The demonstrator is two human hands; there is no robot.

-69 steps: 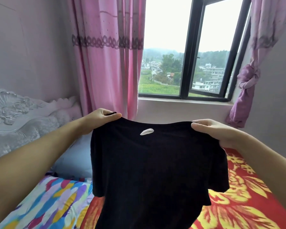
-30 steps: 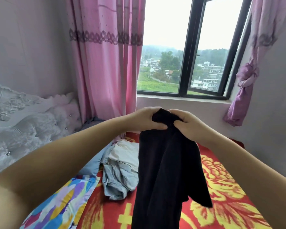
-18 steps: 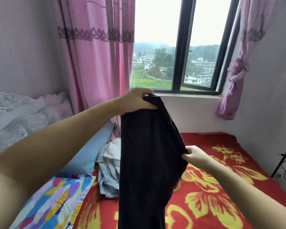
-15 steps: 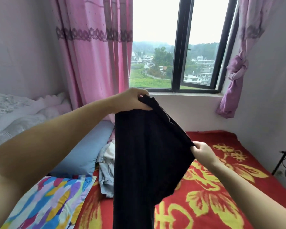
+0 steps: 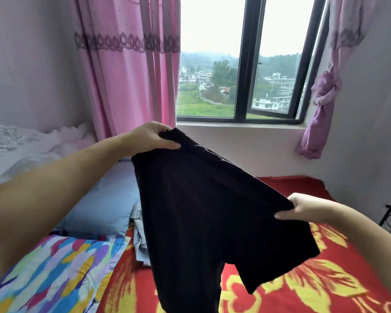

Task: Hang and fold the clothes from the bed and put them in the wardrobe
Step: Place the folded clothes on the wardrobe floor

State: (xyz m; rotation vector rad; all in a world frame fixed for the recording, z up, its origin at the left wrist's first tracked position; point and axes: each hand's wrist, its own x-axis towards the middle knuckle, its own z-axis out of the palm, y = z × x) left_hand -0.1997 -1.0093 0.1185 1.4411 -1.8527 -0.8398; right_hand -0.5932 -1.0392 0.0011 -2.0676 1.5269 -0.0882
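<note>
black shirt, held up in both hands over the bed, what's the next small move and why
Probably lower the black shirt flat onto the open red part of the bedspread. The left hand grips its top end, the right hand grips a lower edge, and it hangs doubled in the air, so a flat surface would help the next fold. The pile of light clothes lies left of that spot.

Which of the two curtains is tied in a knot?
The purple curtain right of the window is knotted; the pink curtain on the left hangs loose.
</note>
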